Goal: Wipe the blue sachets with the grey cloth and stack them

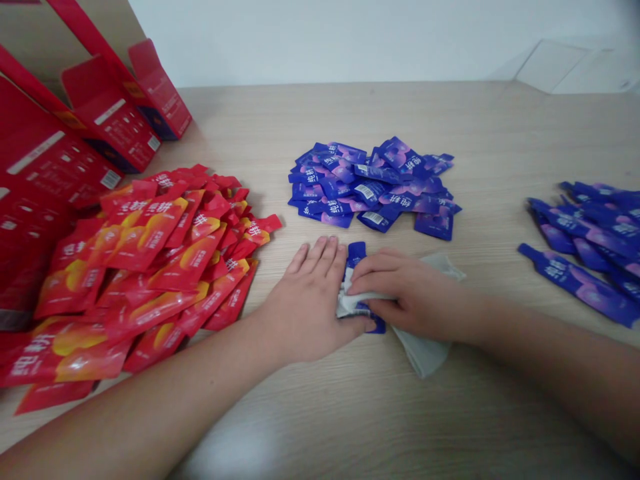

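Note:
A single blue pouch (pixel 357 251) lies flat on the table between my hands, partly hidden under them. My left hand (pixel 314 300) rests flat with its fingers stretched out, its thumb over the pouch's lower part. In my right hand (pixel 420 293) a whitish cloth or wipe (pixel 425 350) is bunched, its fingers closed round it and pressing it on the pouch. Loose ends of the cloth spread to the right and below that hand. Just beyond the hands lies a pile of small blue pouches (pixel 370 183).
Red and orange pouches (pixel 155 260) are heaped at the left, against several open red boxes (pixel 107 113). More long blue pouches (pixel 585 233) lie at the right. A white wall (pixel 325 40) stands behind the wooden table (pixel 280 413); a white angular object (pixel 555 67) sits at the back right.

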The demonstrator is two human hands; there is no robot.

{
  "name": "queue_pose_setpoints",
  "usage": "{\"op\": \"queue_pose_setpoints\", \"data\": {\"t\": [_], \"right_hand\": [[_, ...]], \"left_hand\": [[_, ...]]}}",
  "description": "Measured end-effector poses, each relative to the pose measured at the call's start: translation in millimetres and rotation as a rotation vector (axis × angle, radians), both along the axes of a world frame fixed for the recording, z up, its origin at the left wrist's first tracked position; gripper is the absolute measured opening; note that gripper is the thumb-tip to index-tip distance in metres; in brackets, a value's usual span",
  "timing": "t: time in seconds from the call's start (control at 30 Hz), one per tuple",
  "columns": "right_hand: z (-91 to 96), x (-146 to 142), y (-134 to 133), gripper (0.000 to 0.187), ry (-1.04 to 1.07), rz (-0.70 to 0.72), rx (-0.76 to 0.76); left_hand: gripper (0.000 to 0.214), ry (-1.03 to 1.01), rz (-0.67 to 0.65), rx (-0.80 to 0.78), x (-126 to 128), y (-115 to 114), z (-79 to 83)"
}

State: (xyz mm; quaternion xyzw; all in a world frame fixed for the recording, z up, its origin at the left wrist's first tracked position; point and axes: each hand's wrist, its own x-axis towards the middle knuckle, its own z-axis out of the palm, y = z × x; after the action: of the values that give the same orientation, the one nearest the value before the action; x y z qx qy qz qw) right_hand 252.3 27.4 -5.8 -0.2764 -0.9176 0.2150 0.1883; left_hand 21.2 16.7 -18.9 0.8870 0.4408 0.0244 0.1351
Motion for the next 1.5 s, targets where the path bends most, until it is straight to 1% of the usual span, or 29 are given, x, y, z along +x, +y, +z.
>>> {"op": "queue_pose_setpoints", "data": {"t": [0.1,0.23,0.3,0.4,0.47,0.53,0.57,0.63,0.73,0.8,0.83,0.9,1.03,1.13,1.23,1.33,1.4,1.43,1.5], "right_hand": [[-9.0,2.9,13.7,0.028,0.009,-0.1,0.066],[-16.1,10.9,29.2,0.025,-0.026,-0.229,0.13],[-18.3,15.5,34.0,0.023,-0.029,-0.297,0.166],[-19.3,21.2,36.3,0.023,0.019,-0.389,0.208],[-16.9,23.2,33.5,0.022,0.072,-0.427,0.221],[-11.6,23.1,26.3,0.021,0.117,-0.404,0.197],[-8.2,22.2,21.3,0.021,0.131,-0.367,0.17],[-0.8,18.8,9.7,0.024,0.136,-0.242,0.085],[6.9,11.9,-5.0,0.025,0.082,-0.007,-0.054],[7.6,8.3,-8.3,0.025,0.04,0.088,-0.092],[6.7,7.2,-7.5,0.025,0.022,0.102,-0.092],[2.9,6.6,-2.0,0.023,-0.003,0.064,-0.063],[-6.5,9.0,16.1,0.021,-0.043,-0.094,0.043],[-12.2,12.1,26.9,0.022,-0.075,-0.176,0.109],[-15.5,16.2,31.6,0.023,-0.086,-0.262,0.166],[-12.1,20.4,27.7,0.023,-0.025,-0.325,0.185],[-4.1,21.3,19.4,0.024,0.039,-0.298,0.158],[1.2,20.7,13.9,0.024,0.063,-0.252,0.125],[12.1,17.6,2.3,0.023,0.068,-0.113,0.009]], "left_hand": [[0.121,-0.016,0.002,0.001,0.1,-0.1,-3.1],[0.121,-0.04,0.008,0.005,-0.2,-0.2,-5.6],[0.128,-0.039,0.007,0.0,-0.7,0.2,-4.8],[0.147,-0.025,-0.043,-0.029,-2.9,1.2,-1.6],[0.151,-0.029,-0.081,-0.046,-4.9,1.8,0.9],[0.149,-0.043,-0.09,-0.059,-6.5,2.2,2.9],[0.148,-0.051,-0.084,-0.065,-7.0,2.4,3.8],[0.144,-0.062,-0.07,-0.078,-7.4,2.8,5.3],[0.14,-0.085,-0.07,-0.084,-7.6,4.1,7.2],[0.139,-0.104,-0.082,-0.077,-7.9,5.1,7.9],[0.139,-0.112,-0.086,-0.072,-8.0,5.6,7.9],[0.136,-0.119,-0.088,-0.062,-8.2,6.2,7.5],[0.133,-0.122,-0.083,-0.043,-7.6,5.9,6.2],[0.132,-0.12,-0.084,-0.039,-7.0,5.4,6.2],[0.13,-0.12,-0.083,-0.035,-6.5,5.2,6.6],[0.129,-0.12,-0.078,-0.027,-6.5,5.1,6.6],[0.128,-0.123,-0.078,-0.027,-6.8,5.1,6.5],[0.127,-0.128,-0.077,-0.029,-7.0,5.1,6.5],[0.125,-0.14,-0.079,-0.039,-7.3,5.4,6.6]]}}
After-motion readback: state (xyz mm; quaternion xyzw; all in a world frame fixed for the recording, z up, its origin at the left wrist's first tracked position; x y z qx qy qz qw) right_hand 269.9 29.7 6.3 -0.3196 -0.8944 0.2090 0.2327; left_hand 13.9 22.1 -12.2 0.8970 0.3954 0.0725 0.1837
